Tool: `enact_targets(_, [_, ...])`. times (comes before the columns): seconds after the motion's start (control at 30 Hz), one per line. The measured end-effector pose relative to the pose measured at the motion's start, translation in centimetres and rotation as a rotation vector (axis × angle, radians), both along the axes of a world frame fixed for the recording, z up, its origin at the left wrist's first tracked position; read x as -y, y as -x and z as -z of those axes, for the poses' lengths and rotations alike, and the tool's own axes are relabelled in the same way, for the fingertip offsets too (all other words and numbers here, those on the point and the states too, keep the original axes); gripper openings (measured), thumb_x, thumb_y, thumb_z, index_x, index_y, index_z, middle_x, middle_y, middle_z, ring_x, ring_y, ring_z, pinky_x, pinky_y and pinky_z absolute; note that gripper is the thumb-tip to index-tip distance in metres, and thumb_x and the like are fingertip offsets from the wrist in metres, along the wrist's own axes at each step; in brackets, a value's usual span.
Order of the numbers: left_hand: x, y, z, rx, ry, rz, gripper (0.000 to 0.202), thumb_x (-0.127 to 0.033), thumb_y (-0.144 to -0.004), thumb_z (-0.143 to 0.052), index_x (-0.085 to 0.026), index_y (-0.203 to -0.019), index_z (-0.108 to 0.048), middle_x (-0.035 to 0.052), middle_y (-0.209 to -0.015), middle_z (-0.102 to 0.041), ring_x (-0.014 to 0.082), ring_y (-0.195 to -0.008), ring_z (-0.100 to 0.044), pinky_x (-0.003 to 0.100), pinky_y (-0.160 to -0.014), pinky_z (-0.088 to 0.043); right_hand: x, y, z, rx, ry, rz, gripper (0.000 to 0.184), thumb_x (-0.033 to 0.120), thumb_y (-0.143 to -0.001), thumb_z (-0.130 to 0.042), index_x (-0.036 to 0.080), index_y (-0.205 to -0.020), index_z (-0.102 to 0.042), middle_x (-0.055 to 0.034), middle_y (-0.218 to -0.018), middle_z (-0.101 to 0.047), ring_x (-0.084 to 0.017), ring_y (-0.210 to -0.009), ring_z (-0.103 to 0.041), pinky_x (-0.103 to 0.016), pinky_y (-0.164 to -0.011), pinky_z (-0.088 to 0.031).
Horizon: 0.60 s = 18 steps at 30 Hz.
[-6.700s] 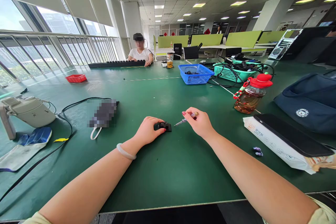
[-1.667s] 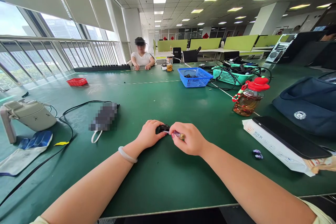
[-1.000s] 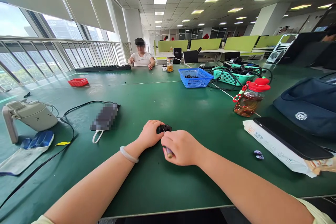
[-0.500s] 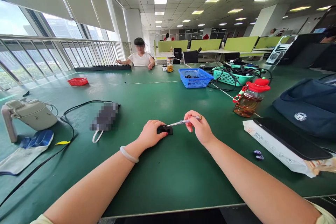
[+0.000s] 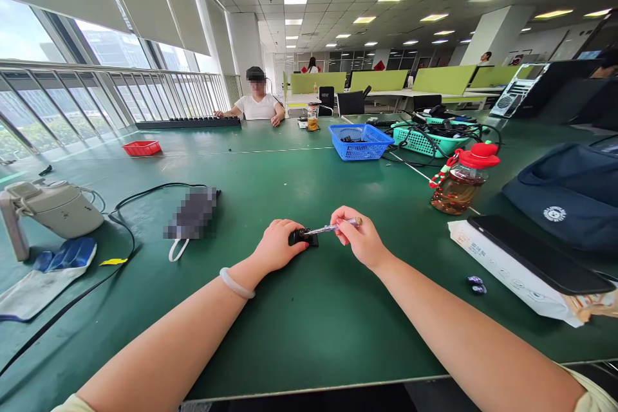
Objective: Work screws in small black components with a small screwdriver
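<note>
Green office table [image 5: 309,322]: left hand [image 5: 277,248] clamps black part [image 5: 305,239]; right hand [image 5: 363,243] pinches screwdriver [image 5: 328,228].

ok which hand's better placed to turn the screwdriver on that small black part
Right, most likely. The right hand grips the screwdriver, its tip at the small black part. The left hand pins that part to the table.

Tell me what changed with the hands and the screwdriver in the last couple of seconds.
The right hand swung out to the right, turning the screwdriver handle from toward the body to the right, tip at the small black part. Nothing was let go. The left hand stayed on the part; the bottle and blue basket did not move.
</note>
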<state>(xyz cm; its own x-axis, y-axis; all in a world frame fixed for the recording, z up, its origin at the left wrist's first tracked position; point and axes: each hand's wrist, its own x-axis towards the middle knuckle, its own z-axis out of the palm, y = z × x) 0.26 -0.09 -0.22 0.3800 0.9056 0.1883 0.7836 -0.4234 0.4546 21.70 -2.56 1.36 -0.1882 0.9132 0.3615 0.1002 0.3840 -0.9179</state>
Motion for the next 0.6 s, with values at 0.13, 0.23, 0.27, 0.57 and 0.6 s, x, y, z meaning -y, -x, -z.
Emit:
enact_targets(0.13, [0.0, 0.0, 0.0, 0.002, 0.000, 0.006, 0.030, -0.036, -0.079, -0.068, -0.025, -0.107, -0.068, 0.0045, -0.117, -0.068, 0.0291, -0.117, -0.055, 0.046, -0.106, -0.042, -0.1, 0.0, 0.0, 0.010, 0.020, -0.003, 0.014, 0.031, -0.081, -0.049, 0.021, -0.073, -0.053, 0.0053, -0.055, -0.043, -0.010, -0.048, -0.038, -0.025, -0.048, -0.030])
enact_targets(0.23, [0.0, 0.0, -0.1, 0.003, 0.000, 0.008, 0.030, -0.036, -0.079, -0.068, -0.025, -0.107, -0.068, 0.0042, -0.117, -0.068, 0.0293, -0.117, -0.055, 0.045, -0.105, -0.042, -0.2, 0.1, 0.0, 0.003, 0.016, -0.009, 0.011, 0.028, -0.078, -0.049, 0.021, -0.071, -0.053, 0.0055, -0.053, -0.042, -0.011, -0.048, -0.038, -0.026, -0.049, -0.031])
enact_targets(0.27, [0.0, 0.0, -0.1, 0.004, 0.002, 0.008, 0.030, -0.036, -0.079, -0.068, -0.025, -0.107, -0.068, 0.0043, -0.117, -0.068, 0.0295, -0.117, -0.054, 0.045, -0.105, -0.042, -0.2, 0.1, 0.0, 0.001, 0.014, -0.014, 0.010, 0.027, -0.077, -0.050, 0.021, -0.070, -0.053, 0.0056, -0.053, -0.042, -0.011, -0.048, -0.038, -0.026, -0.049, -0.031])
enact_targets(0.57, [-0.1, 0.1, 0.1, 0.000, 0.009, 0.009, 0.031, -0.037, -0.080, -0.067, -0.024, -0.108, -0.067, 0.0046, -0.117, -0.068, 0.0294, -0.116, -0.054, 0.046, -0.105, -0.042, -1.3, -0.4, -0.2, -0.088, 0.068, -0.092, 0.009, 0.026, -0.070, -0.049, 0.020, -0.065, -0.054, 0.0055, -0.047, -0.045, -0.011, -0.046, -0.041, -0.026, -0.051, -0.035])
enact_targets(0.6, [-0.1, 0.1, 0.2, -0.002, 0.010, 0.005, 0.031, -0.037, -0.080, -0.067, -0.024, -0.108, -0.067, 0.0046, -0.117, -0.068, 0.0295, -0.116, -0.054, 0.046, -0.105, -0.042, -1.6, -0.5, -0.1, -0.112, 0.085, -0.097, 0.010, 0.027, -0.069, -0.049, 0.020, -0.064, -0.054, 0.0053, -0.047, -0.046, -0.011, -0.045, -0.042, -0.026, -0.050, -0.035])
